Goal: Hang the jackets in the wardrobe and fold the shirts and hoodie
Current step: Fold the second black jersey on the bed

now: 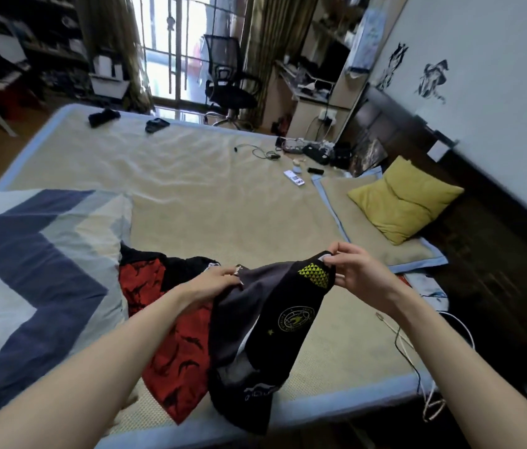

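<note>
I hold a black shirt (265, 325) with a round yellow crest and a yellow triangle patch up over the near edge of the bed (217, 196). My left hand (213, 281) grips its upper left edge. My right hand (356, 270) pinches its upper right corner by the yellow patch. The shirt hangs down crumpled between my hands, its lower end reaching the bed's front edge. Beneath and left of it a red and black patterned garment (171, 348) lies spread on the mat.
A blue, grey and white quilt (32, 264) covers the bed's left side. A yellow pillow (404, 199) lies at right. Cables and small devices (304, 153) clutter the far right; two dark items (103, 117) sit at the far edge. An office chair (228, 82) stands beyond.
</note>
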